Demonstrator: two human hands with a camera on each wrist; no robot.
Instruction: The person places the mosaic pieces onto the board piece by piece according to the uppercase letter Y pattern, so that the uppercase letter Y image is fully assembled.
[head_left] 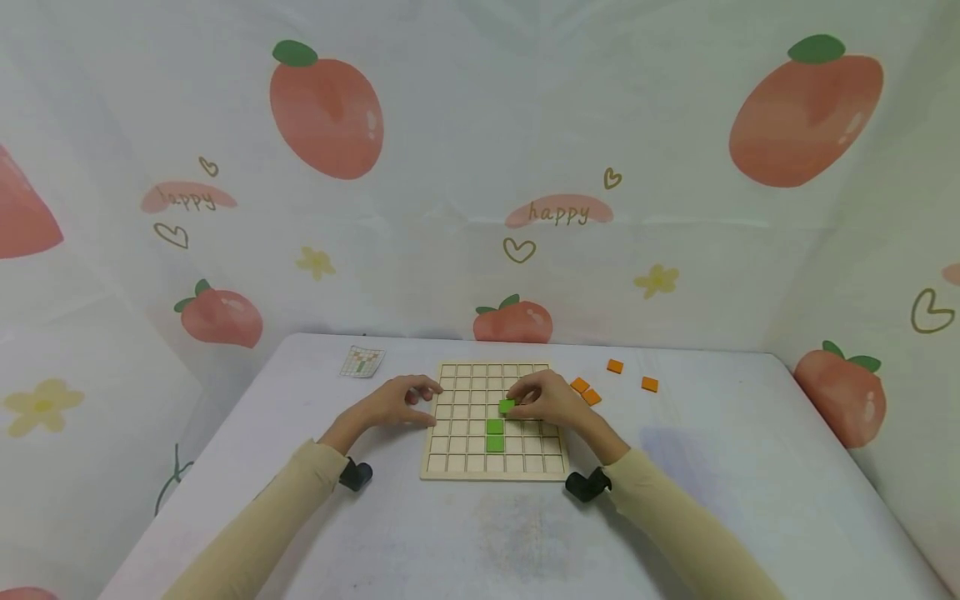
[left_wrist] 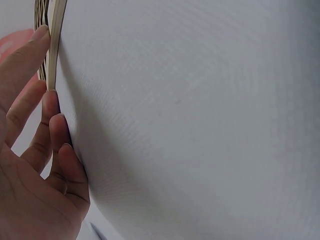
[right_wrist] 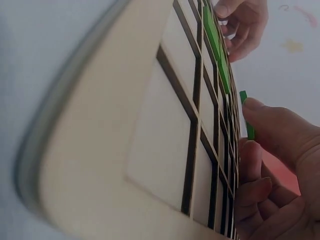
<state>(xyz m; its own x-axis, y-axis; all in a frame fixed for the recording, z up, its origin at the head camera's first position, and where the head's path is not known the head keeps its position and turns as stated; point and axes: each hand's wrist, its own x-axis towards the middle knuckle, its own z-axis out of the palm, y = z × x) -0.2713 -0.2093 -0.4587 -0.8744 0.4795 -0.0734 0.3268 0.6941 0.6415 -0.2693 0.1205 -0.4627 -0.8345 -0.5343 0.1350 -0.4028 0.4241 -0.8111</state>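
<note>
See beige sleeves (head_left: 697, 533) nearest the head camera. Got a green tile (head_left: 507, 407) pinched in the right hand (head_left: 551, 400), just above the grid board (head_left: 477, 462): square, sides about equal, face up, near parallel to the board. Left hand (head_left: 388, 402): thumb wide of fingers, at board's left edge. Two placed tiles (head_left: 495, 444), lined near-to-far. Four orange tiles (head_left: 615, 367) right, patterned card (head_left: 363, 362) left, on counter (head_left: 450, 533).
</note>
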